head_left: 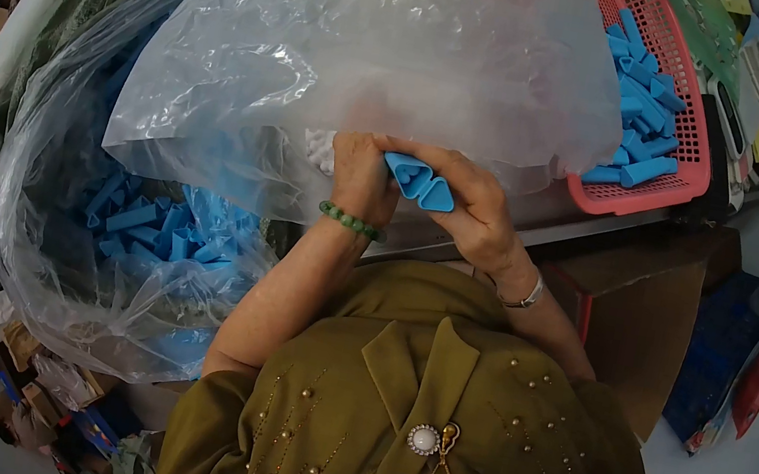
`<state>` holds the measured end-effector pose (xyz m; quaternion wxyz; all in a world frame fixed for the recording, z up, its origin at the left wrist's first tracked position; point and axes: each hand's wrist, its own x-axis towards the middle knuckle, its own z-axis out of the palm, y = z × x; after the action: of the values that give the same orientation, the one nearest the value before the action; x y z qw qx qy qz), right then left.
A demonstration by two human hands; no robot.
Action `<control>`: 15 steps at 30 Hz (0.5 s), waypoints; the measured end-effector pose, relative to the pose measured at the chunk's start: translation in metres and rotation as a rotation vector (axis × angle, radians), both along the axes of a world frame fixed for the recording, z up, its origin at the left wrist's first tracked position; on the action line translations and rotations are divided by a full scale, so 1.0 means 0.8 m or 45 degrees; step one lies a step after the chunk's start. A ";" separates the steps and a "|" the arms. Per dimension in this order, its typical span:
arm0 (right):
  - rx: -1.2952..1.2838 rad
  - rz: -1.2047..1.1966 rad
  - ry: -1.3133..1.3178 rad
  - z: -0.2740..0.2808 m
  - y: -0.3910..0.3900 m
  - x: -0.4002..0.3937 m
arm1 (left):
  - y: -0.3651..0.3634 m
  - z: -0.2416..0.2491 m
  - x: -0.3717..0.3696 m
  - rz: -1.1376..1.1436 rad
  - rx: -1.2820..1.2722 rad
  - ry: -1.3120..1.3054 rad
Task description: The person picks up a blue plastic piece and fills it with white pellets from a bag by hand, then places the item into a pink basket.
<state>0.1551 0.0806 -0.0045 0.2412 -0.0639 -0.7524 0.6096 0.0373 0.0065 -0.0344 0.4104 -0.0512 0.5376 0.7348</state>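
Note:
My right hand (480, 216) grips two blue triangular plastic tubes (420, 181) side by side, open ends facing me. My left hand (357, 172), with a green bead bracelet at the wrist, touches the tubes' left end and rests against the lower edge of a large clear plastic bag (373, 43) that bulges up in front of me. Small white pieces (319, 147) show through the bag just beside my left fingers.
A red mesh basket (691, 140) at upper right holds several blue tubes (642, 101). At lower left an open clear bag (49, 209) holds many more blue tubes (158, 228). A brown box (638, 323) stands at right, with clutter around the floor edges.

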 end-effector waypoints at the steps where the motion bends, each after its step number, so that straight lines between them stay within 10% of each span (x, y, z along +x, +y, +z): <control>1: -0.086 0.069 0.045 -0.003 0.004 0.000 | -0.001 -0.002 -0.001 -0.038 -0.030 0.029; 15: -0.740 0.256 0.177 -0.031 0.014 0.011 | 0.015 0.015 0.010 -0.039 0.041 -0.102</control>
<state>0.1643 0.0921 -0.0294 0.2022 -0.0135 -0.5310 0.8228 0.0451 0.0185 -0.0224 0.4435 -0.0656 0.5096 0.7343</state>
